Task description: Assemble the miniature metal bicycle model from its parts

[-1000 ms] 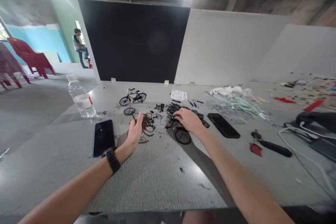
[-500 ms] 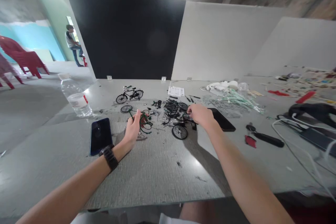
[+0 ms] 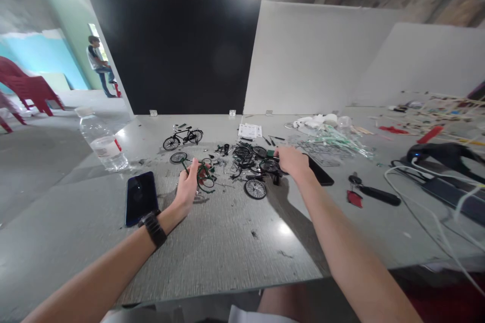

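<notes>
My left hand (image 3: 188,185) is closed around a green model bicycle frame (image 3: 205,174), holding it just above the table. At the right edge of the parts pile, the fingers of my right hand (image 3: 291,160) are pinched on a small dark green part (image 3: 270,153); its exact kind is unclear. Black bicycle parts (image 3: 242,164) lie heaped between the hands, with a spoked wheel (image 3: 255,189) at the near side. Behind my left hand stands an assembled black model bicycle (image 3: 183,137), and a loose wheel (image 3: 178,157) lies in front of it.
A phone (image 3: 141,197) and a water bottle (image 3: 102,142) are on the left. Right of the pile lie another dark phone (image 3: 320,171), clear plastic bags (image 3: 337,142), keys with a black fob (image 3: 379,196) and white cables (image 3: 420,202). Printed sheets (image 3: 249,130) lie behind.
My right hand has shifted slightly, and a dark green part now shows at its fingertips. The left hand keeps the green frame. The whole view has moved a little.
</notes>
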`<state>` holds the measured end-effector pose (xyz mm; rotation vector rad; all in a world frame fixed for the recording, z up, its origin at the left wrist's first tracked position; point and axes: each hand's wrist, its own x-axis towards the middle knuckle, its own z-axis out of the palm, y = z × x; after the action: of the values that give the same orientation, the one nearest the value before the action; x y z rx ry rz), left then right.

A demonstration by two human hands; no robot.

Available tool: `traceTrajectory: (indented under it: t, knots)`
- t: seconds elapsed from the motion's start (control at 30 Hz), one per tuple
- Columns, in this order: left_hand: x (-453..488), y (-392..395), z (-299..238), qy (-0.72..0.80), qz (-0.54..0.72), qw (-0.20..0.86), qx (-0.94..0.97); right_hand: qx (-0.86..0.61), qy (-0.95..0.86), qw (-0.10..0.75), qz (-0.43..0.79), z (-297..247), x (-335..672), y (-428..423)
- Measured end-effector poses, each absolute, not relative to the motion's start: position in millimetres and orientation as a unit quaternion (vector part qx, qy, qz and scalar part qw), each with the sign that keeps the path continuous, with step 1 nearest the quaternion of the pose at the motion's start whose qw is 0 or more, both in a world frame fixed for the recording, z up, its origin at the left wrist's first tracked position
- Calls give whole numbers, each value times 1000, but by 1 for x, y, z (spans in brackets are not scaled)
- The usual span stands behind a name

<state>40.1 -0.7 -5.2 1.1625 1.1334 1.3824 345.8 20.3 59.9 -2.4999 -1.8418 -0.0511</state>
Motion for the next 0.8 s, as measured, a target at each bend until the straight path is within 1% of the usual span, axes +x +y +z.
traceTrajectory:
  t: [0.2,0.5,0.67,0.73,0.8]
  knots:
    - [40,1,-9,462,573,486,472,-809,-588,6,5,61,349,21]
    - [40,-1,-6,481,560,482,473,-773,-633,22,34,54,348,26]
    - [40,0,-7,472,564,479,479,-797,-602,48,-12,60,355,24]
    - [40,1,-8,470,566,478,480,-819,-572,43,-27,61,360,24]
    - [40,1,-9,471,566,475,482,-824,-565,18,-34,59,364,25]
